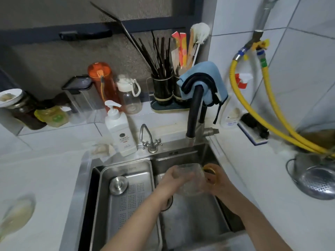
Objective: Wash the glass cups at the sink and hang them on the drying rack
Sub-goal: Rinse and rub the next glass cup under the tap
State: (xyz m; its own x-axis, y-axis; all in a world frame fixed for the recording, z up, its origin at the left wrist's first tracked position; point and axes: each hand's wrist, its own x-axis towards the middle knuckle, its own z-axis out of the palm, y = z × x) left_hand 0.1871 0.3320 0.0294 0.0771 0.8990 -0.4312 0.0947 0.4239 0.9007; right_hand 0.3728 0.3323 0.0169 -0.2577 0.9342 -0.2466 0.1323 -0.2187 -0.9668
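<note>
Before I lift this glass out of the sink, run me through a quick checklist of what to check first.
1. Grip on the glass cup: ok, the left hand wraps its side over the sink.
2. Right hand free to help: not ok, it holds a yellowish scrubber against the cup.
3. Soap rinsed off: cannot tell, the glass is blurred.
4. Water running from the black faucet: cannot tell, no stream shows.
5. Drying rack within reach: cannot tell, no rack is in view.
6. Lift path: ok, nothing sits directly above the cup; the faucet spout is farther back.
</note>
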